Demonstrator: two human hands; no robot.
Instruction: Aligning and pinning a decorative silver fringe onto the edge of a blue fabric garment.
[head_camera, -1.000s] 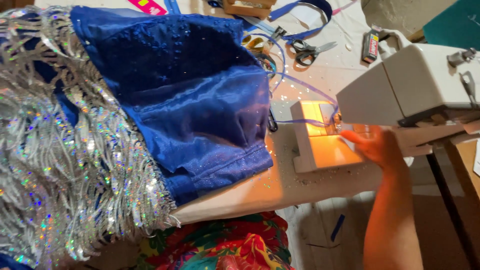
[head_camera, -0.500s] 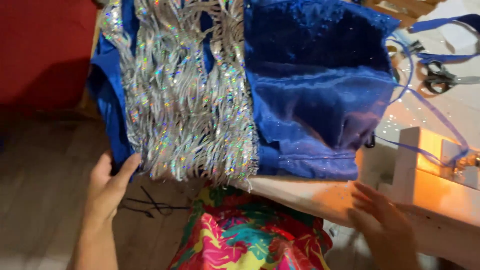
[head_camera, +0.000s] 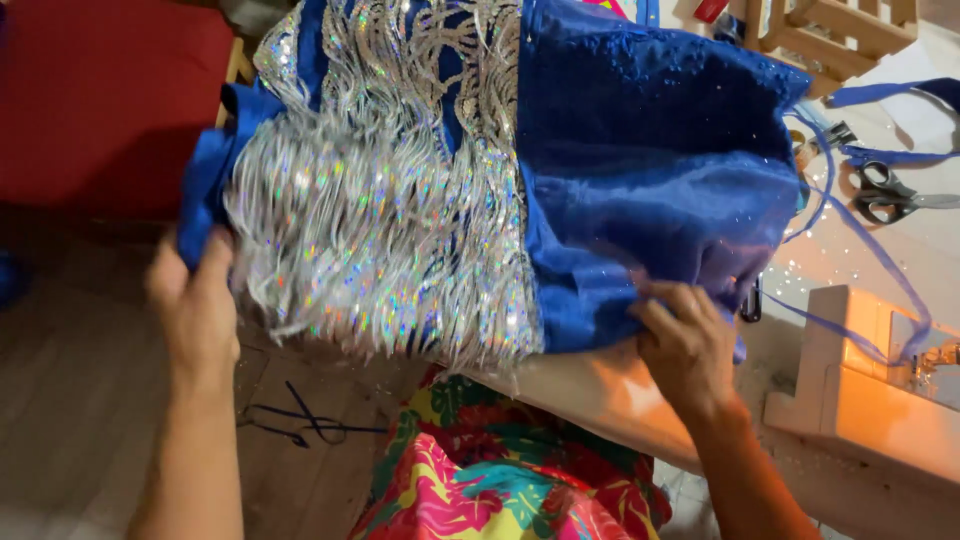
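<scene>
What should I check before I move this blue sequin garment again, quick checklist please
1. Left hand has the blue edge of the garment: ok, fingers closed on it.
2. Right hand has the hem: ok, pinching the satin.
3. Silver fringe hanging free: ok, it drapes over the table edge.
4. Scissors clear of the fabric: ok, they lie apart on the right.
5. Blue ribbon free of the sewing machine: cannot tell, it runs toward the machine.
</scene>
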